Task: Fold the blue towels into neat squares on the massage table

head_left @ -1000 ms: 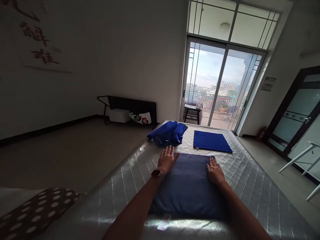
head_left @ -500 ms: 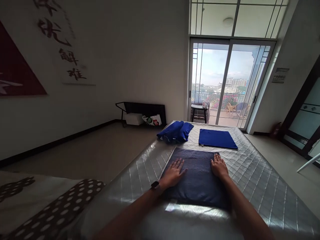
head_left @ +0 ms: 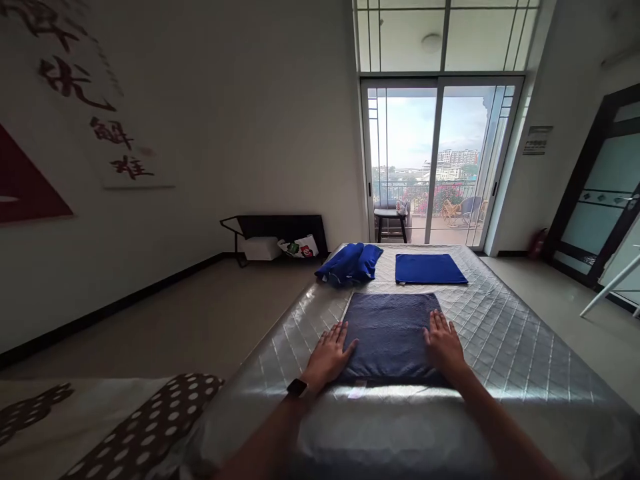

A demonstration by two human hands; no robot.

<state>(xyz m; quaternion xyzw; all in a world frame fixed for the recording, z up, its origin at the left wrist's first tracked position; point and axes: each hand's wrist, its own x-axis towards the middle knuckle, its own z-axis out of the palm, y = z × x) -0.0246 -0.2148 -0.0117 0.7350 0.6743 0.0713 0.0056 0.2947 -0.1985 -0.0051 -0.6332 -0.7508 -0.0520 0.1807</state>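
Note:
A dark blue square cloth (head_left: 390,337), apparently a cushion cover, lies flat on a silver quilted mattress (head_left: 520,347). My left hand (head_left: 330,353), with a watch (head_left: 297,387) at the wrist, rests at the cloth's left edge, fingers outstretched and thumb on the fabric. My right hand (head_left: 444,341) lies along the right edge with its fingers extended. Beyond the cloth, a brighter blue square cover (head_left: 431,269) lies flat at the right. A crumpled pile of blue covers (head_left: 350,265) sits at the far left of the mattress.
A brown polka-dot bedspread (head_left: 160,413) is at the lower left. Against the wall stands a dark bench-like frame (head_left: 280,227) with a white box (head_left: 261,249) and a printed bag (head_left: 299,247). Glass sliding doors (head_left: 435,160) are behind the mattress; a white metal leg (head_left: 610,285) shows at right.
My left hand has slid outward from the cloth's surface to its left edge. My right hand has shifted slightly along the right edge. The view has turned somewhat to the right.

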